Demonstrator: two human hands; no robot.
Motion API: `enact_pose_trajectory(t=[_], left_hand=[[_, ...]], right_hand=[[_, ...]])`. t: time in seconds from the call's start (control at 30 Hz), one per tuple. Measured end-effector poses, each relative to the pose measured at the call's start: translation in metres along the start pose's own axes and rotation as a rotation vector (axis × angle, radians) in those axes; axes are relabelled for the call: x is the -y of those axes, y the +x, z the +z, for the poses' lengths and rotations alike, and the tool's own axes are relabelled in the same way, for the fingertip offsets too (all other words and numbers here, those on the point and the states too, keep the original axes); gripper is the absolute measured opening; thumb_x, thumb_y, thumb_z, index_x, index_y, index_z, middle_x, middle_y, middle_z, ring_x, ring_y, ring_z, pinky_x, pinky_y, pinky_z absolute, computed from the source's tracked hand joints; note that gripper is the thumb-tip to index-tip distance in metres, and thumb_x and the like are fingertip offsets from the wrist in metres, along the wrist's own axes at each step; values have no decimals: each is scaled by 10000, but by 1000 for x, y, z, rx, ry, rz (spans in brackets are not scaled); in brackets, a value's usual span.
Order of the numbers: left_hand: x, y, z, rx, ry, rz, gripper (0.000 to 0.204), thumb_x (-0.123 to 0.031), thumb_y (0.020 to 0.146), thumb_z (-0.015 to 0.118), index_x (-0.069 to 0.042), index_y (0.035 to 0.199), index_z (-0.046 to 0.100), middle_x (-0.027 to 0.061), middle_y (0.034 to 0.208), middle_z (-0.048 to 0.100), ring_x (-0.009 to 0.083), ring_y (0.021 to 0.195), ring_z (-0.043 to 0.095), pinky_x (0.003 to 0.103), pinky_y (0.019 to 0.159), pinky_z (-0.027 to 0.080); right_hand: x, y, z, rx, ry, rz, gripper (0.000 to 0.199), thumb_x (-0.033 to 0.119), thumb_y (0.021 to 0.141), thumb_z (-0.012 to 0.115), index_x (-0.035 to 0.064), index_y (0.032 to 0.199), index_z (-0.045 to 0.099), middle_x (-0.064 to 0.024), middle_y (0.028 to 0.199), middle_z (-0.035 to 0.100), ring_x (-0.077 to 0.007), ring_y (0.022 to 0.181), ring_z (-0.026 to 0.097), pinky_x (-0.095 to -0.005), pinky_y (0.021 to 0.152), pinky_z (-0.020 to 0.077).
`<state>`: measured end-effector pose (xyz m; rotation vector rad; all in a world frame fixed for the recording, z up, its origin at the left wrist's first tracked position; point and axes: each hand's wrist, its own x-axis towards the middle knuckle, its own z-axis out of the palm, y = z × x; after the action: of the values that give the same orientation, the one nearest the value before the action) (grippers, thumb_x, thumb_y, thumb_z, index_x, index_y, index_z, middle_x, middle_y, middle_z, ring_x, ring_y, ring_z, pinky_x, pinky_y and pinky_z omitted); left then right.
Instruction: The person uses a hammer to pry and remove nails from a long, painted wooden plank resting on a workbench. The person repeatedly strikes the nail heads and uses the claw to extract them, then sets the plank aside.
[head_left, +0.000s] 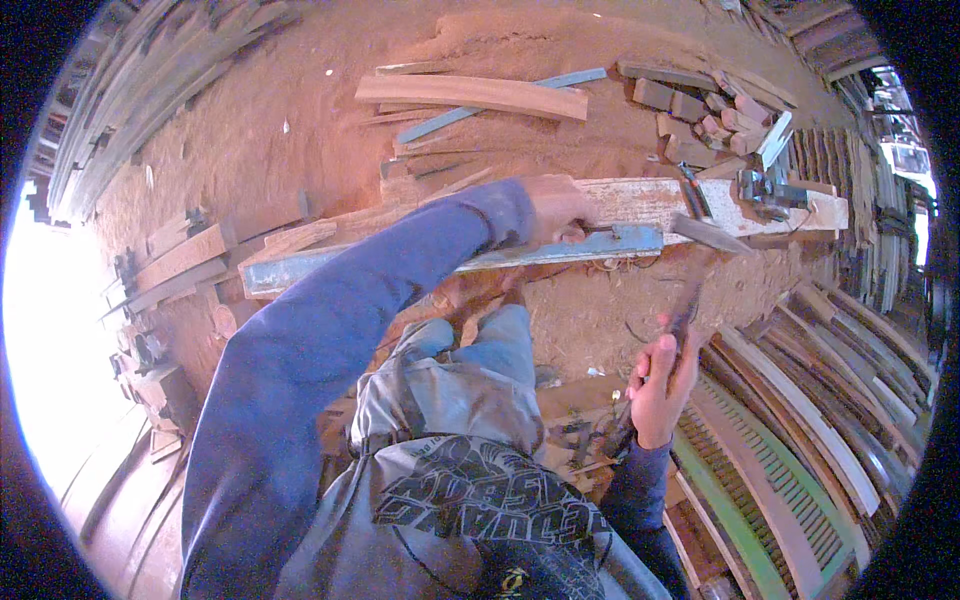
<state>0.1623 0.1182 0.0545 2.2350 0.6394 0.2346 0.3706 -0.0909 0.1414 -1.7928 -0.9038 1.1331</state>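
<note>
My right hand [662,385] is wrapped round the handle of a hammer [712,234], its metal head raised beside the end of a blue-painted wooden plank [350,262]. My left hand [562,208] is closed and rests on the plank, a little left of the hammer head. A slim dark piece [612,230] sticks out to the right from near my left fingers along the blue wood; its kind and how it is held cannot be made out. The plank lies along a long bench board [635,192] with worn white paint.
A dark-handled tool [692,190] and a dark bulky tool [765,190] lie on the board's right part. Beyond are wood offcuts [690,105] and a curved plank [470,95] on sawdust-covered ground. Stacked slats and green frames [765,465] stand close at my right.
</note>
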Motion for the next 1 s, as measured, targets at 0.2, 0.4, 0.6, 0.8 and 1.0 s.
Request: enact_pose_trajectory(t=[0.2, 0.4, 0.6, 0.8, 1.0], left_hand=[[8, -31, 8, -227, -242, 71, 225, -57, 804, 674, -71, 1025, 707, 200, 931, 701, 392, 895, 682, 473, 753, 521], [10, -31, 12, -224, -248, 84, 221, -56, 818, 684, -41, 1037, 707, 200, 928, 710, 363, 902, 697, 452, 782, 532], [5, -32, 9, -226, -125, 110, 246, -18, 806, 671, -41, 1047, 712, 204, 947, 713, 365, 930, 695, 441, 821, 538], [2, -32, 8, -219, -209, 71, 286, -5, 796, 652, -37, 1075, 705, 208, 970, 710, 368, 932, 694, 442, 813, 538], [-4, -36, 2, -221, -211, 70, 225, -74, 818, 655, -43, 1033, 711, 199, 959, 708, 368, 940, 686, 458, 797, 535]], right_hand=[[3, 1, 20, -154, -157, -240, 469, 418, 1021, 514, 50, 1308, 478, 20, 710, 461, -47, 558, 447, -194, 388, 338], [39, -2, -3, -177, -25, -294, 449, 435, 1017, 520, 70, 1276, 487, 13, 675, 459, -140, 535, 462, -323, 487, 434], [1, 11, -2, 75, -832, -608, 394, 384, 1010, 558, 57, 1225, 512, 6, 757, 497, -153, 602, 501, -295, 580, 453], [4, 3, -34, 51, 532, -302, 387, 373, 992, 586, 23, 1157, 581, -35, 796, 630, -236, 617, 548, -403, 567, 474], [-9, 19, -20, 76, -657, -333, 356, 320, 1007, 570, -13, 1133, 572, -101, 767, 621, -274, 600, 556, -456, 537, 453]])
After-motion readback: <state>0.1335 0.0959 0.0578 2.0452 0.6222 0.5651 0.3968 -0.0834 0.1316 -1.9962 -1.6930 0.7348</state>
